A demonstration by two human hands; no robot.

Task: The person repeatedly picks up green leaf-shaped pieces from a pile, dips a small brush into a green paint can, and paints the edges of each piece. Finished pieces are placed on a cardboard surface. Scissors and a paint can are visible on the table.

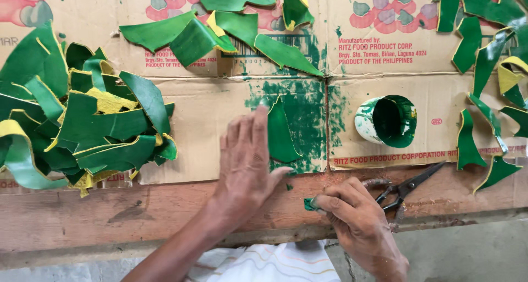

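My left hand (246, 158) lies flat with fingers spread on the paint-smeared cardboard (209, 122), its fingertips touching the left edge of a green leaf-shaped cutout (281, 133). My right hand (352, 210) is closed on a small green-stained paint dabber (309, 204), held low over the wooden edge just below the cutout. A small cup of green paint (388, 121) sits on its side to the right of the cutout.
A heap of green and yellow cutouts (82, 122) fills the left. More painted pieces (220, 32) lie along the top and down the right side (487, 95). Black scissors (410, 186) rest on the wooden board (110, 216) beside my right hand.
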